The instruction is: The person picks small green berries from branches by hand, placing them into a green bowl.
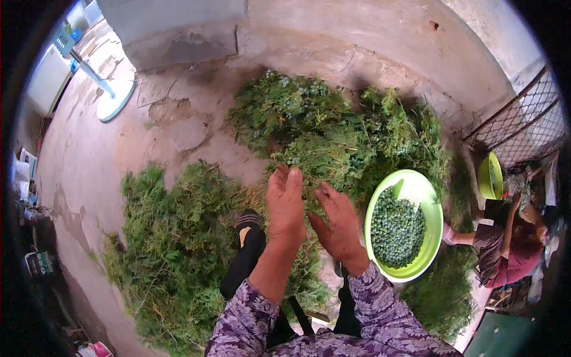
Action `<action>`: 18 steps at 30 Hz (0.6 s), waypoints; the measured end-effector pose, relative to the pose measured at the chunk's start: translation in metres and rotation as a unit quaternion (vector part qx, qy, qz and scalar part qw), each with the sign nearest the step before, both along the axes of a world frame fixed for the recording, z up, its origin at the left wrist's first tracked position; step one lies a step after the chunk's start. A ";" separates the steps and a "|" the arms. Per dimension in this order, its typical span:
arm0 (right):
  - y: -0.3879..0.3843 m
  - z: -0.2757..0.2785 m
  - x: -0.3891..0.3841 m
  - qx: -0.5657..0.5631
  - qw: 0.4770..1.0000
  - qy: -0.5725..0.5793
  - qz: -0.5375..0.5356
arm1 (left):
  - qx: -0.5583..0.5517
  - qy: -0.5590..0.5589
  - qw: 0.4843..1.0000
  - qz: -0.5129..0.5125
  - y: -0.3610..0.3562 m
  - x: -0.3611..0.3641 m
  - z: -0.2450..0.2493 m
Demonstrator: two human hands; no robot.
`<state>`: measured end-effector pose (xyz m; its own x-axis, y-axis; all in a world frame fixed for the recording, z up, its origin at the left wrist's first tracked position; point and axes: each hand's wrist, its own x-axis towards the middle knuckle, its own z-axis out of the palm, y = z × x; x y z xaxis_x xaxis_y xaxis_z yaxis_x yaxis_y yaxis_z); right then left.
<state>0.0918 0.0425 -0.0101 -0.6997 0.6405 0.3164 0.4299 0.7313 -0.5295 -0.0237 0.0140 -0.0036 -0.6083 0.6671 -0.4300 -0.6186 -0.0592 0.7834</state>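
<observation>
The leafy cuttings (297,131) lay heaped on the floor ahead of the hands, with another heap (178,250) to the left. The left hand (286,205) hung above them, its fingers close together; whether they pinched anything could not be told. The right hand (342,229), just beside it, had its fingers and thumb spread, with nothing seen between them. Near the right hand, the basin (433,238) held many small green berries (395,232). A careless elbow or a tug on a tangled branch might have tipped it and spilled them. The dark shoe (248,220) stood against the greenery, where loose stems could have caught it. Beyond the basin sat another person (514,256), whose foot (450,234) crowded that side.
</observation>
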 end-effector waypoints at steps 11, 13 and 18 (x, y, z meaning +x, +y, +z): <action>-0.003 0.005 0.039 -0.023 0.999 -0.021 0.016 | 0.012 0.005 1.000 0.008 0.016 0.029 0.003; -0.006 0.004 0.042 -0.012 0.999 -0.038 0.017 | 0.020 0.047 0.999 -0.009 0.018 0.034 -0.003; -0.012 0.007 0.045 -0.061 0.995 -0.048 0.069 | 0.003 0.104 0.994 -0.019 0.020 0.035 -0.016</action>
